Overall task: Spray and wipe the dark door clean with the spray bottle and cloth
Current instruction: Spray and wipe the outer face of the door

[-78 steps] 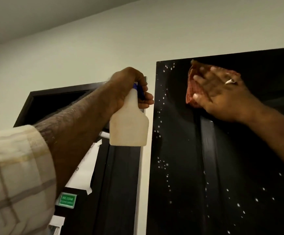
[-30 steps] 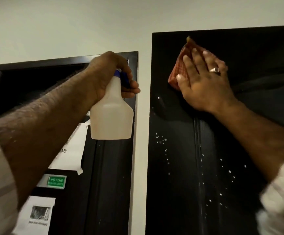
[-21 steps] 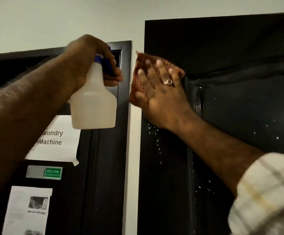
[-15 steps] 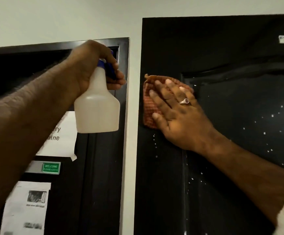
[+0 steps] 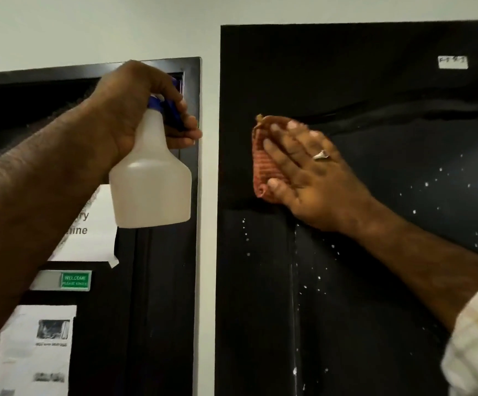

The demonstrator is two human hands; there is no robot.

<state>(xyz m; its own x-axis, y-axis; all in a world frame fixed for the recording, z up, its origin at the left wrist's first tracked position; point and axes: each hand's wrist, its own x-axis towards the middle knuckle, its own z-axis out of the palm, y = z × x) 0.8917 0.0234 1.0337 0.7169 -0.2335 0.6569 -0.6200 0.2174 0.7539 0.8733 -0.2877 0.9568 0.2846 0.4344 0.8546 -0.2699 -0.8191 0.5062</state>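
Wiping dark door with cloth, spray bottle held up alongside.

Right hand (image 5: 312, 178) flat, fingers spread, grip pressing reddish-orange checked cloth (image 5: 262, 164) against upper left of black glossy door (image 5: 375, 81), white droplets speckled below and right. Left hand (image 5: 135, 110) raised, grip curled round blue trigger head of translucent white plastic spray bottle (image 5: 150, 181), upright. Green "WELCOME" sign (image 5: 75, 280) on neighbouring dark door (image 5: 157, 310); paper notices partly hidden, text blurred.
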